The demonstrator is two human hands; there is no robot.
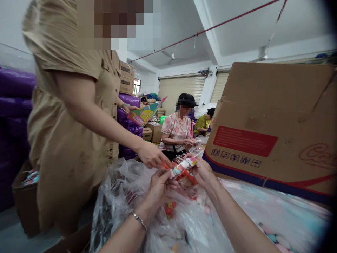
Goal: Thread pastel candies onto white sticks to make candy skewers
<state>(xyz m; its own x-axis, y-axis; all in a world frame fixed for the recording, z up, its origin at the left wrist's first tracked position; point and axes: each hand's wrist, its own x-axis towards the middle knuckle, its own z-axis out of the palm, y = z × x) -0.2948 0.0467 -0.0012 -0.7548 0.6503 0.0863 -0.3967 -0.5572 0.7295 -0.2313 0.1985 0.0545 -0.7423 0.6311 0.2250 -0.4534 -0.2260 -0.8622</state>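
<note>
Between my two hands is a bundle of wrapped lollipops (181, 166), pastel and white, with several thin white sticks pointing up and away. My left hand (158, 184) is closed on its left end, and my right hand (202, 172) pinches its right end near the yellow piece. A co-worker's hand (150, 154) reaches in from the left, by my left fingertips and an orange-red item. Whether that hand touches the bundle I cannot tell. Below lies a clear plastic bag (123, 189), with red and yellow pieces (170, 209) showing under my hands.
A large cardboard box (244, 116) stands at the right. Bagged pastel sweets (279, 240) lie at the lower right. The co-worker, in a tan dress (71, 140), stands close on the left, holding a colourful printed sheet (144, 114). Another person (176, 128) sits ahead.
</note>
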